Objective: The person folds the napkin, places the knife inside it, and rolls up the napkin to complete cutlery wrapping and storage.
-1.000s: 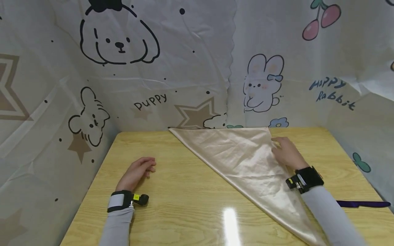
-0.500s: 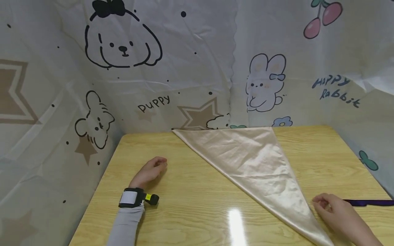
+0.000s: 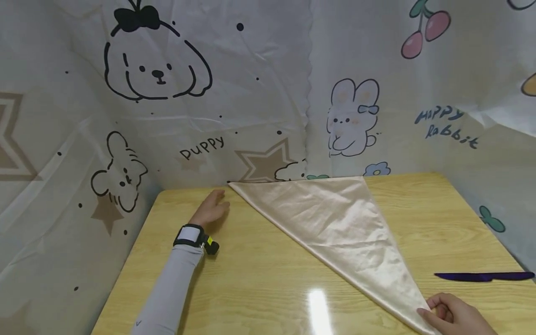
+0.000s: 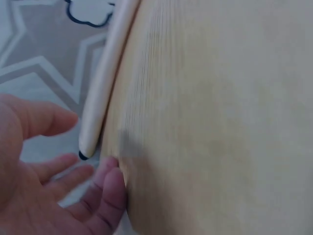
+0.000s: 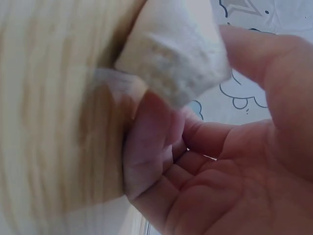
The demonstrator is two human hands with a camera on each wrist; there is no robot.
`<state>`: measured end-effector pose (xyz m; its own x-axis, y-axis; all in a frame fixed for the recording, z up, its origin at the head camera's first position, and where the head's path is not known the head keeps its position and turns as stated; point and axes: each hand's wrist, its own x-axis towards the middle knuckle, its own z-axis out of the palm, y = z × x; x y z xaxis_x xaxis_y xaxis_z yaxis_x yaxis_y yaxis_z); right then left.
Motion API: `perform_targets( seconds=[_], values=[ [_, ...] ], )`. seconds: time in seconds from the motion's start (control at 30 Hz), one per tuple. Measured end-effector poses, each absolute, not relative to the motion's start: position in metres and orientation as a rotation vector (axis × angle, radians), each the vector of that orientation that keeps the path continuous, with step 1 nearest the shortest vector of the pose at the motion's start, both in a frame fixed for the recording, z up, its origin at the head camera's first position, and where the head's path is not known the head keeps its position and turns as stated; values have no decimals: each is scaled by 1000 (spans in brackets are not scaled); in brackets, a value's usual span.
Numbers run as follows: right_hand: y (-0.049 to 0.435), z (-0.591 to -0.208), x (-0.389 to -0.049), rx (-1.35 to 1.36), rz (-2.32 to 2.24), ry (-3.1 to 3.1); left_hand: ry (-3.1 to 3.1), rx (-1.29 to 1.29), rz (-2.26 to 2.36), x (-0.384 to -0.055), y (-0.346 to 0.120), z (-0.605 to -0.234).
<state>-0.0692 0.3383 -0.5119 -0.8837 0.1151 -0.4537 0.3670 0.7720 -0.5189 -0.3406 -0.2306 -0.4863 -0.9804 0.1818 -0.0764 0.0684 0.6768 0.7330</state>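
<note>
A beige satin cloth (image 3: pixel 335 228), folded into a triangle with a few creases, lies on the wooden table (image 3: pixel 259 288). Its long edge slants from the far left corner to the near right one. My left hand (image 3: pixel 210 208) is just left of the far corner, fingers parted and apart from the cloth. In the left wrist view, the dark-tipped corner of the cloth (image 4: pixel 100 107) shows between thumb and fingers. My right hand (image 3: pixel 458 314) pinches the near corner; in the right wrist view, curled fingers (image 5: pixel 146 147) lie below that corner and the thumb alongside it.
A dark purple knife (image 3: pixel 483 277) lies on the right side of the table, beyond my right hand. Printed curtain-like sheets (image 3: pixel 259 93) with cartoon animals stand behind the table and along both sides.
My right hand has come from the cloth's right edge down to its near corner, uncovering the knife. The left hand has moved forward and right to the far left corner. The cloth stays put.
</note>
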Motion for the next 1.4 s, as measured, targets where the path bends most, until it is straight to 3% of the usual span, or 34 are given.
perform_targets(
  seconds=[0.27,0.53,1.1,1.4],
  values=[
    [337,-521,-65,337,-768,2675,2815,295,1134,-371,-219,-488],
    [338,-517,-65,343,-788,2662,2911,328,1022,-381,-213,-490],
    [346,-504,-61,351,-904,2671,3065,331,782,-372,-217,-490],
    [352,-500,-61,289,-905,2736,3037,257,735,-345,-248,-482]
  ],
)
